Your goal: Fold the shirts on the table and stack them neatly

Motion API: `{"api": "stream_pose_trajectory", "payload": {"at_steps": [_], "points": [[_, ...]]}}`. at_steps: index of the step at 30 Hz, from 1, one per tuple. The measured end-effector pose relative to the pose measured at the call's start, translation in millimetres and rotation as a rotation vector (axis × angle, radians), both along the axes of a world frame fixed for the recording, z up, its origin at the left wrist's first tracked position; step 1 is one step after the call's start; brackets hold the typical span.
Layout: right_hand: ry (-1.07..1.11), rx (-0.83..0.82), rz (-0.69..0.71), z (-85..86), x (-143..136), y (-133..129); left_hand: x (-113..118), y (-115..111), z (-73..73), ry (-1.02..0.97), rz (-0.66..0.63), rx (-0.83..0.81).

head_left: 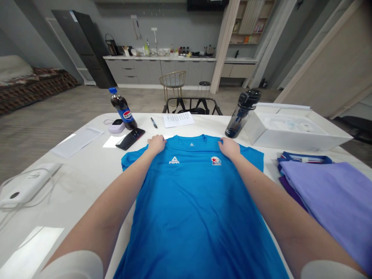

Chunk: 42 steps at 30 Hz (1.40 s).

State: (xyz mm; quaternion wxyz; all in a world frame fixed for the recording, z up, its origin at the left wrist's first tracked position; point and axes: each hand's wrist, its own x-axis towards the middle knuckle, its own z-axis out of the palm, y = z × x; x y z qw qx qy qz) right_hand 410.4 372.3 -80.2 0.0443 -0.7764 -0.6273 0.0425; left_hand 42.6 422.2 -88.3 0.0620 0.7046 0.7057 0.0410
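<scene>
A blue T-shirt [192,193] lies spread out on the white table, front side up, its collar at the far end. White lettering and a small red-and-white emblem mark its chest, and soft wrinkles run down the body. My left hand [157,144] is closed on the shirt at the left shoulder seam. At the opposite shoulder, my right hand [229,147] pinches the fabric with fingers curled. Both sleeves reach outward past my hands. The lower hem lies outside the view.
A cola bottle [123,109], a black phone [130,139] and a lilac case [116,126] stand near the left hand. Beyond the right hand are a dark water bottle [241,114], a white box [299,133] and folded clothes [334,186]. A white power strip [31,182] lies far left.
</scene>
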Motion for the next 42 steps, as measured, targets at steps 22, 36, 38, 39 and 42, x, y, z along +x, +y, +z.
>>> {"api": "stream_pose_trajectory", "payload": {"at_steps": [22,36,38,39,42], "points": [[-0.023,0.017,0.115,-19.9,15.2,-100.3,-78.0,-135.3,-21.2,-0.001,-0.014,0.115],[0.068,0.055,0.083,-9.8,20.0,-109.5,-94.4,-190.6,47.2,0.185,0.01,0.244],[0.07,0.099,0.066,-1.0,30.6,-106.1,-48.8,-187.6,53.6,0.105,-0.157,0.242],[0.063,0.094,0.054,4.0,37.6,-103.0,-22.9,-186.2,55.1,0.063,-0.24,0.239],[0.024,-0.015,0.019,18.7,62.4,-89.7,61.3,-184.3,52.9,-0.07,-0.448,0.155]]}}
